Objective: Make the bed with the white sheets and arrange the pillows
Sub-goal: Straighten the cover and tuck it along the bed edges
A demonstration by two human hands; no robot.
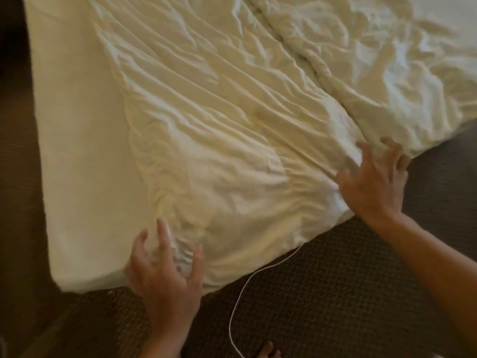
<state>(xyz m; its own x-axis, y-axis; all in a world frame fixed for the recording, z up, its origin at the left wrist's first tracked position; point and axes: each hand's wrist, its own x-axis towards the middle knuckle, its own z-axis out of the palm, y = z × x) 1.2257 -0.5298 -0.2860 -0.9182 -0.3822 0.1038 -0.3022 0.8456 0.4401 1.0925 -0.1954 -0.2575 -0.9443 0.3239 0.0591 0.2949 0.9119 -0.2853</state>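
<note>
Sheet [219, 151] lies just above my wide-splayed left hand [165, 275] and right hand [374, 182]; uncovered mattress [77, 151] lies frame-left, nearest the left hand.

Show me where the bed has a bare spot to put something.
The smooth mattress strip on the left, between the dark floor and the wrinkled sheet, is bare. The near edge is crowded: left hand and right hand are both there.

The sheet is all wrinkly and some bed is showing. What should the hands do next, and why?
Probably grab the sheet by its near edge and tug it toward the bare mattress corner. The left hand and right hand are spread open at that edge, gripping nothing; the sheet is bunched in wrinkles, leaving a mattress strip uncovered.
</note>
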